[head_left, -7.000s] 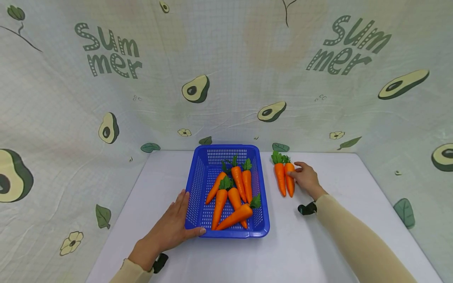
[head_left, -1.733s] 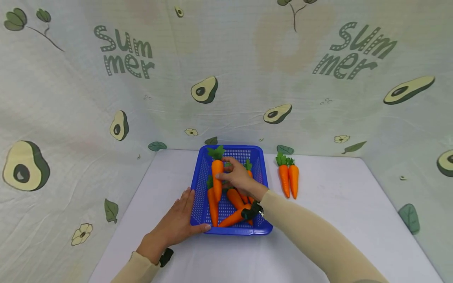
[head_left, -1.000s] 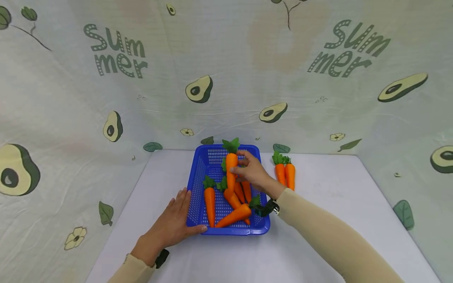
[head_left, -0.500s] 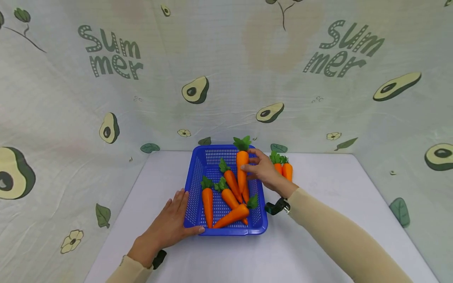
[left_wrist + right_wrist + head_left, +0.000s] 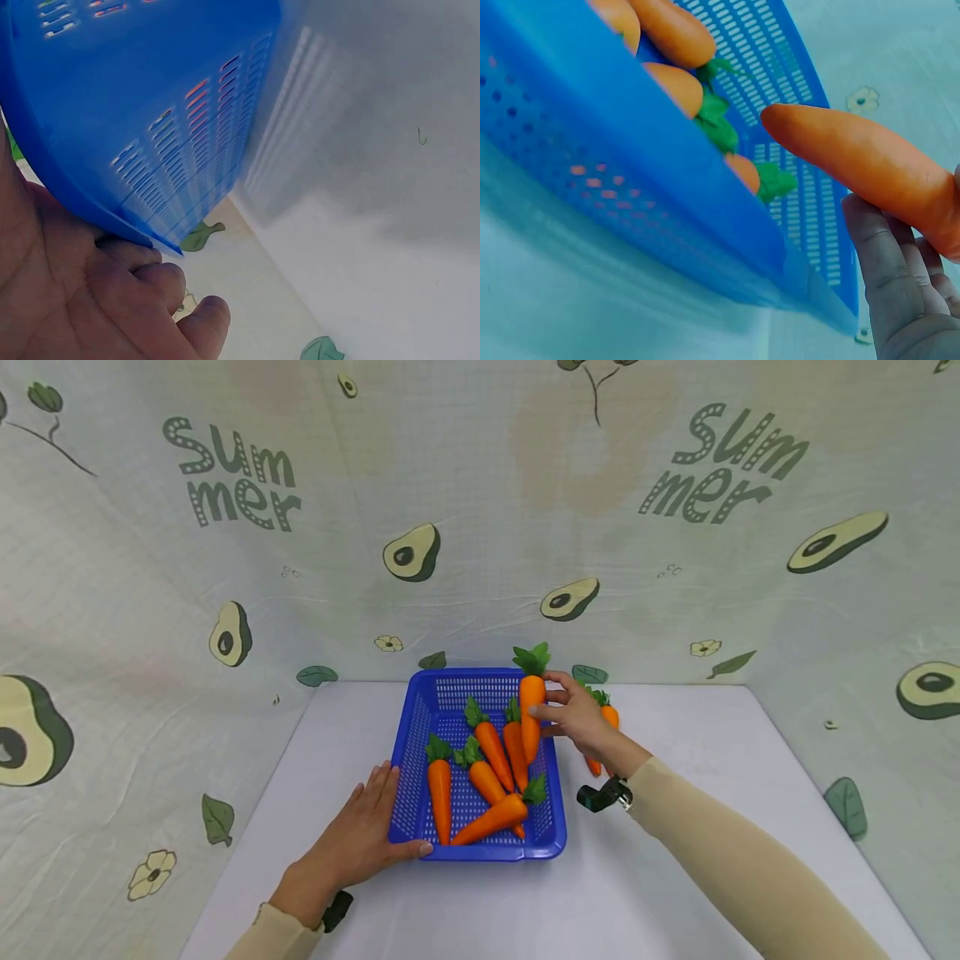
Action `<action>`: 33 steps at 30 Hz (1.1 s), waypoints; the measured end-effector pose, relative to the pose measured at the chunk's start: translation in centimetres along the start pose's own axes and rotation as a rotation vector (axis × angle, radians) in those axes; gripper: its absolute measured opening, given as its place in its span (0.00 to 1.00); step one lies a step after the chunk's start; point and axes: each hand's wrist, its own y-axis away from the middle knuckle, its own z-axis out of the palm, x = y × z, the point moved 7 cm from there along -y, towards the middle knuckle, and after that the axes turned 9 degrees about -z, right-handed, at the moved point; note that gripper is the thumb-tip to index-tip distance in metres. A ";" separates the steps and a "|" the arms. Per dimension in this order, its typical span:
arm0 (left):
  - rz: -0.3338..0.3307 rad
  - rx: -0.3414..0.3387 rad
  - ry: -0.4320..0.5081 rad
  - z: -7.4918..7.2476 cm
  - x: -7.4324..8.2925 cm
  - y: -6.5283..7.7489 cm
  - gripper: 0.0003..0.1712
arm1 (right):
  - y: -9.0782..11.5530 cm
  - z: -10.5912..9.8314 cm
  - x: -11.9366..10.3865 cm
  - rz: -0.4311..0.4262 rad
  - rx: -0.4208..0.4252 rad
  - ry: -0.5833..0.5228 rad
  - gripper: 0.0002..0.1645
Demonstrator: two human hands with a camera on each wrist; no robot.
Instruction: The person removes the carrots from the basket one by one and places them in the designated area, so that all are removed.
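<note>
A carrot (image 5: 532,714) with green leaves is pinched in my right hand (image 5: 581,714), raised above the right rim of a blue perforated basket (image 5: 465,853). In the right wrist view, the carrot (image 5: 862,154) hangs over the basket's edge with its tip toward the inside. Several carrots (image 5: 440,797) lie inside the basket. My left hand (image 5: 356,835) rests against the basket's left side, fingers straight, thumb on the front rim. The left wrist view shows its palm and fingertips beside the basket wall (image 5: 150,97).
Right of the basket, carrots (image 5: 611,718) lie on the white table (image 5: 697,735), partly hidden behind my right hand. A patterned cloth (image 5: 480,460) hangs behind and at both sides of the table.
My right hand earlier released a carrot on the table, then lifted another from the basket. It has carried that carrot rightward to the right rim. My left hand stays on the basket.
</note>
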 end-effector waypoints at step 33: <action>-0.005 0.000 0.005 0.4 -0.2 0.0 0.79 | 2.2 -10.2 1.3 0.041 0.099 0.245 0.48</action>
